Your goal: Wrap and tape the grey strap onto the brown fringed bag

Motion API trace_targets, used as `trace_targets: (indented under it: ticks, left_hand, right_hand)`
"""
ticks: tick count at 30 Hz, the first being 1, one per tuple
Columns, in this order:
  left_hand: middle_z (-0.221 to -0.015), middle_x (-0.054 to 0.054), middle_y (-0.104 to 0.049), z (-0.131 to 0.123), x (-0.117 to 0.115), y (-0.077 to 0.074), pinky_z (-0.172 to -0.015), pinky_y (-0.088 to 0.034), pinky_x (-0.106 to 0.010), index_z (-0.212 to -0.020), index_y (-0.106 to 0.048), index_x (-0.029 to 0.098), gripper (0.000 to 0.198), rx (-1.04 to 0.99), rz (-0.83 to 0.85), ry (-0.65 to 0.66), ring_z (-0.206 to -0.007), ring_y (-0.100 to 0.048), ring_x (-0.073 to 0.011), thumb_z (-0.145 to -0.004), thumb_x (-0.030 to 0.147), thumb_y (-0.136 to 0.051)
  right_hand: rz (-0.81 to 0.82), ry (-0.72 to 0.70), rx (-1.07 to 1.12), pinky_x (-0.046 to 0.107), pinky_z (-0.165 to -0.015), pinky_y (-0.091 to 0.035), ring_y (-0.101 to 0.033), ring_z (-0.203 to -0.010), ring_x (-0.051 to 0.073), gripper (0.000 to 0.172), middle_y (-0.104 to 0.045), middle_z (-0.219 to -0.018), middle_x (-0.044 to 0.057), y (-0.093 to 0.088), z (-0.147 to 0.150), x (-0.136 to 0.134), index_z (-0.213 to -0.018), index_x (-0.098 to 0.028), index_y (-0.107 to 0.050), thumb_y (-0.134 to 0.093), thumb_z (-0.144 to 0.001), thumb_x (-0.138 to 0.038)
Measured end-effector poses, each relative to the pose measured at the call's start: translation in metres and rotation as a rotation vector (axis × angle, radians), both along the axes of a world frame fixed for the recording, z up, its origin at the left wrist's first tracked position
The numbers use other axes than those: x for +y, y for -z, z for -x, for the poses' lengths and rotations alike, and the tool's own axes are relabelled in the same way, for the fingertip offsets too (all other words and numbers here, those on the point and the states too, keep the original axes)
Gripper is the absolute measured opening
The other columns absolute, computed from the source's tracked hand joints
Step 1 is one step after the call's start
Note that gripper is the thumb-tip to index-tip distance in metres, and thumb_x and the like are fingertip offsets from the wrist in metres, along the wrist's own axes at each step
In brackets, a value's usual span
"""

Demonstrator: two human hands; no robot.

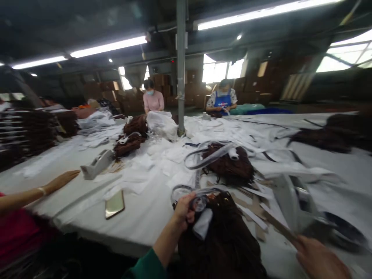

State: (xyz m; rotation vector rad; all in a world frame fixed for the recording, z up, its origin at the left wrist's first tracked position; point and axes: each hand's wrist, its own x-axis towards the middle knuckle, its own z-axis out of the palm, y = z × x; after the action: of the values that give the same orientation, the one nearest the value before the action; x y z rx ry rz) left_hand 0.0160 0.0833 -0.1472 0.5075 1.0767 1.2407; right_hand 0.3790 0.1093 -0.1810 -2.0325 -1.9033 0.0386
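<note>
My left hand [184, 211], in a green sleeve, is closed on a shiny grey band [186, 190] that loops over a dark brown hair bundle [226, 240] just in front of me. A white roll [202, 224] lies on that bundle right below the hand. My right hand [318, 259] sits at the lower right with its fingers closed round a grey and tan object [287, 211] that is smeared by motion, so I cannot name it.
A white-covered table [145, 217] carries paper scraps and more hair bundles [229, 164] [130, 137]. A phone [114, 203] and a white dispenser [97, 164] lie to the left. A co-worker's hand [62, 180] rests flat there. A pole [181, 77] stands mid-table. Two people [153, 100] [223, 100] work at the far side.
</note>
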Motion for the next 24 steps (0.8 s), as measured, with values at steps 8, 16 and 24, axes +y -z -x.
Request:
trace_targets:
  ticks: [8, 16, 24]
  left_hand:
    - [-0.049, 0.01, -0.043, 0.001, 0.001, 0.003, -0.028, -0.006, -0.015, -0.065, -0.045, 0.016, 0.045, -0.05, 0.035, 0.037, -0.024, -0.018, 0.0025, -0.075, 0.057, -0.061]
    - [-0.054, 0.009, -0.047, -0.008, -0.004, -0.005, -0.025, -0.012, -0.012, -0.072, -0.048, 0.016, 0.049, -0.003, -0.033, -0.002, -0.025, -0.022, 0.0026, -0.071, 0.062, -0.064]
    - [-0.058, 0.009, -0.05, -0.014, -0.014, -0.006, -0.024, -0.015, -0.012, -0.101, -0.047, 0.023, 0.047, 0.128, -0.099, -0.024, -0.024, -0.024, -0.0004, -0.077, 0.061, -0.057]
  right_hand:
    - [0.123, -0.011, 0.642, 0.028, -0.051, -0.042, -0.059, -0.054, 0.021, 0.037, -0.062, -0.054, 0.003, -0.035, 0.058, -0.038, -0.073, -0.02, -0.07, -0.05, -0.074, -0.052]
    - [0.306, -0.255, 1.019, 0.022, -0.04, -0.026, -0.04, -0.039, 0.01, 0.035, -0.049, -0.044, -0.003, -0.047, 0.166, -0.052, -0.067, -0.017, -0.07, -0.056, -0.075, -0.047]
    - [0.385, -0.238, 1.215, 0.021, -0.037, -0.023, -0.035, -0.034, 0.007, 0.034, -0.046, -0.041, -0.005, -0.037, 0.209, -0.042, -0.069, -0.015, -0.068, -0.061, -0.075, -0.048]
